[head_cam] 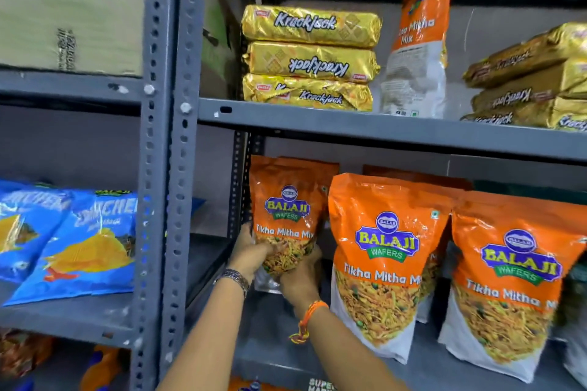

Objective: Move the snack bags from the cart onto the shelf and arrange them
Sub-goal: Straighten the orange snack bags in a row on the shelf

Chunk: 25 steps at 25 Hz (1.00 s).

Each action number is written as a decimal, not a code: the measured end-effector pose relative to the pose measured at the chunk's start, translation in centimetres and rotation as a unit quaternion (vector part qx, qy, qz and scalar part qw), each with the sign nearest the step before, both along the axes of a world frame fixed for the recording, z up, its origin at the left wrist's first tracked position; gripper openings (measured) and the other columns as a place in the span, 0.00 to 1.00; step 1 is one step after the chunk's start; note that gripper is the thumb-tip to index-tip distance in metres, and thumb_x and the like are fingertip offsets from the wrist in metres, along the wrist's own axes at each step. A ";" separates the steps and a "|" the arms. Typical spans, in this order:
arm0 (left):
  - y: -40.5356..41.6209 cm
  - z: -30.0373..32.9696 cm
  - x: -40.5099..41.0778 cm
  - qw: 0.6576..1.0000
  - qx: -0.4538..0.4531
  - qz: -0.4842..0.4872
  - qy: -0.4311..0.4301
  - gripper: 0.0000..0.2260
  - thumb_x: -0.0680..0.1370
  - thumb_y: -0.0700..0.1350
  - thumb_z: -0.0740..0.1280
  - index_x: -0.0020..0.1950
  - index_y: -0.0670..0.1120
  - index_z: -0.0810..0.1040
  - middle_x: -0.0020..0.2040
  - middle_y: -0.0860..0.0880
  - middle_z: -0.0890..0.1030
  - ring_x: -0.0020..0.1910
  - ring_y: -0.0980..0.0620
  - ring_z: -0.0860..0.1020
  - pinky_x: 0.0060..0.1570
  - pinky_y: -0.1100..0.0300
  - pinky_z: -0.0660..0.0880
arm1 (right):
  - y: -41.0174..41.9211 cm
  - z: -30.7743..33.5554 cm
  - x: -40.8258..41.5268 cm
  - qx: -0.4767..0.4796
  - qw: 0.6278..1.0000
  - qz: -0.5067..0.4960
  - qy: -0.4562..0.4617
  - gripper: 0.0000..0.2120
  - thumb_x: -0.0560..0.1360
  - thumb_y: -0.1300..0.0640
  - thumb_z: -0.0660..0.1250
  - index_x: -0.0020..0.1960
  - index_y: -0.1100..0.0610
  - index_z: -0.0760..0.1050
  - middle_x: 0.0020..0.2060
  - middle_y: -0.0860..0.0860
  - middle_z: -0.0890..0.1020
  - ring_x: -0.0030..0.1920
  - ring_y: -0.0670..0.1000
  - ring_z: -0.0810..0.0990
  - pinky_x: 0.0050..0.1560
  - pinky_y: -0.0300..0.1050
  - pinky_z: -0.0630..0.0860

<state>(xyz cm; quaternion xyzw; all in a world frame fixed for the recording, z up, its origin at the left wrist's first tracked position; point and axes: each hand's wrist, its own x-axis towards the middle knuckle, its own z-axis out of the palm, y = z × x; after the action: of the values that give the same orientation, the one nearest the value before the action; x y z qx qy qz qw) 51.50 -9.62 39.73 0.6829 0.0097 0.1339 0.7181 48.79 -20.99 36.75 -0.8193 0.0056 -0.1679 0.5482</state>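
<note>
Head: both hands [276,260] around bag [287,216]

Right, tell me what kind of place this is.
Most likely a shop stockroom or grocery storage area. Slotted grey metal shelving holds many copies of the same packaged snacks: orange Balaji bags, stacked Krackjack packs, and a printed cardboard carton. Both hands hold one bag there.
</note>
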 end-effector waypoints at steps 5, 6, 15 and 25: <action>-0.2 -1.1 0.0 0.999 0.039 -0.003 -0.018 0.31 0.66 0.29 0.79 0.64 0.48 0.73 0.53 0.49 0.84 0.58 0.46 0.82 0.52 0.52 0.81 | -0.4 0.0 0.0 0.106 0.994 -0.012 -0.007 0.34 0.80 0.63 0.67 0.79 0.57 0.53 0.73 0.56 0.70 0.70 0.55 0.73 0.72 0.51 0.71; -0.3 -1.3 0.0 0.999 0.035 -0.006 -0.026 0.32 0.66 0.29 0.80 0.64 0.48 0.73 0.56 0.47 0.84 0.58 0.45 0.82 0.58 0.48 0.81 | -0.4 -0.2 -0.2 0.091 0.996 -0.023 -0.014 0.35 0.79 0.66 0.66 0.79 0.57 0.52 0.74 0.57 0.70 0.71 0.55 0.72 0.72 0.50 0.71; -0.4 -1.8 -0.4 0.998 0.054 0.030 -0.001 0.34 0.69 0.36 0.80 0.72 0.47 0.72 0.63 0.44 0.83 0.60 0.44 0.81 0.64 0.41 0.78 | -0.7 0.9 -6.1 0.052 0.998 0.028 -0.005 0.31 0.81 0.68 0.61 0.79 0.57 0.53 0.73 0.56 0.71 0.71 0.54 0.72 0.72 0.47 0.71; -5.2 -3.4 -9.6 0.987 0.060 -0.134 -0.064 0.32 0.69 0.43 0.82 0.70 0.53 0.73 0.64 0.59 0.77 0.59 0.66 0.78 0.51 0.72 0.77 | -12.7 -2.6 -16.6 0.114 0.976 -0.064 -0.177 0.33 0.73 0.62 0.77 0.69 0.41 0.67 0.66 0.44 0.76 0.66 0.44 0.77 0.64 0.37 0.74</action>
<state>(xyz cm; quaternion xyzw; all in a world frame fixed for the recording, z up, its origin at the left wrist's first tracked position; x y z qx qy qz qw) 41.87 -14.82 36.33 0.7098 -0.1355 0.0805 0.6865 32.20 -33.68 34.14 -0.7066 -0.0198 -0.3431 0.6185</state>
